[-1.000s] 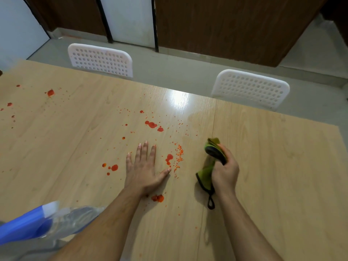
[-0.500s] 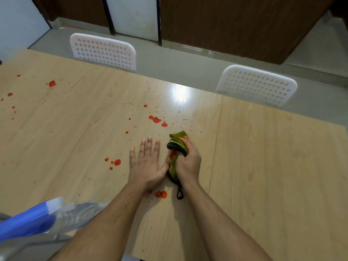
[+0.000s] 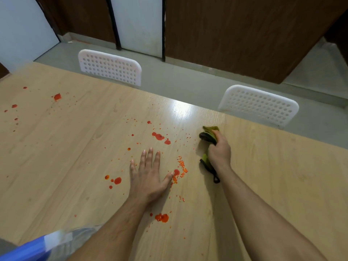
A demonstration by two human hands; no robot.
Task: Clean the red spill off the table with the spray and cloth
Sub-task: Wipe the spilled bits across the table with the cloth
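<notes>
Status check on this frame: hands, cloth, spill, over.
Left hand flat on table. Right hand grips green cloth, right of the red spill. Nothing between them.

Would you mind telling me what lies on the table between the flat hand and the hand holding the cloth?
In the head view, red drops and specks lie on the table between the left hand and the right hand.

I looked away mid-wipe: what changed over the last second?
The right hand, gripping the green cloth, swept left to the red drops beside the left hand's thumb, then back out to the right. The left hand stayed flat on the table; the red spill looks much the same.
</notes>
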